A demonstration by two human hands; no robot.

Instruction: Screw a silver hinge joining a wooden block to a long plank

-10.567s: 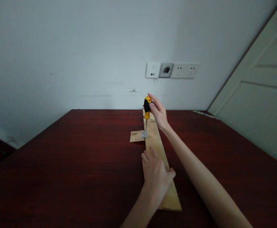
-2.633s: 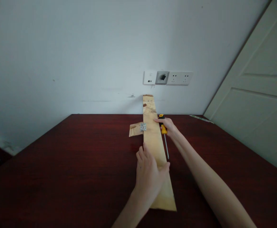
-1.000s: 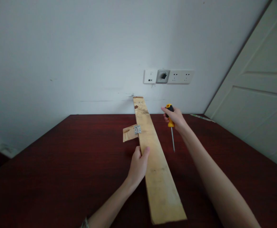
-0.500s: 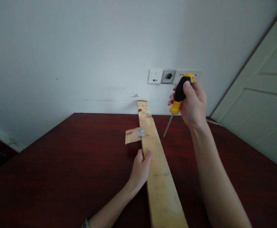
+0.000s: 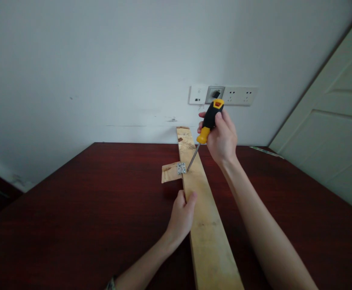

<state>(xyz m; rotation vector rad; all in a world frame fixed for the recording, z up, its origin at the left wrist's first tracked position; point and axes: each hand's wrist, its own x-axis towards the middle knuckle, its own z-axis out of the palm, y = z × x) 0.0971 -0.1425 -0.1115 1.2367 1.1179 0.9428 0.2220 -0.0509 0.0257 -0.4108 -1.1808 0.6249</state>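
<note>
A long pale wooden plank [image 5: 206,225] lies lengthwise on the dark red table [image 5: 88,209], its far end against the wall. A small metal hinge [image 5: 181,168] joins its left edge to a short wooden piece [image 5: 170,172]. My left hand [image 5: 182,215] grips the plank's left edge, thumb on top, a little nearer than the hinge. My right hand [image 5: 221,139] is closed around the black and yellow handle of a screwdriver [image 5: 206,129], held slanted, its tip at the hinge's right side.
A row of white wall sockets [image 5: 222,95] sits above the plank's far end. A pale door [image 5: 330,133] stands at the right. A thin strip [image 5: 265,151] lies at the table's far right corner.
My right hand lifted the screwdriver off the table beside the plank, raised it, then swung it left and down so the tip meets the hinge. My left hand shifted to the plank's left edge.
</note>
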